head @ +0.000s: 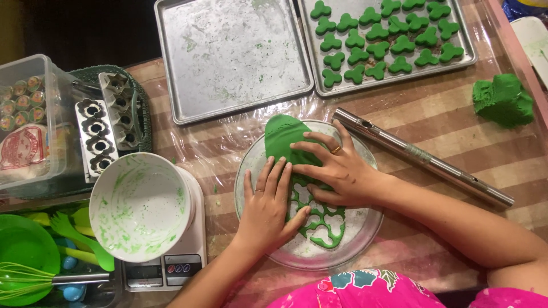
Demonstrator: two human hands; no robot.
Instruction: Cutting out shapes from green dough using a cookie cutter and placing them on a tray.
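Both hands rest on a sheet of green dough [283, 137] lying on a round glass plate [365, 228] at the centre of the striped table [434, 125]. The left hand [267, 208] lies flat, fingers extended and close together, pressing the sheet without gripping it. The right hand [337, 168] is spread wide, fingers splayed over the dough; whether any fingertip pinches an edge cannot be told.

The sheet's 6 o'clock portion is a thin lattice of cut-out holes [322, 222].

Risks, as judged:
- The lattice strands are narrow; any pull or sideways drag would likely tear them.
- The plate's 6 o'clock rim lies near the table edge; downward pressure there could tip or slide it.
- A steel rolling pin [422, 157] lies at 3 o'clock, near the right forearm; a nudge could set it rolling.
- At 9 o'clock a smeared white bowl [140, 205] sits on a kitchen scale [171, 268], close to the left elbow's path.

At 12 o'clock, one baking tray [228, 57] is bare, the other [465, 54] carries clover-shaped pieces [379, 34].
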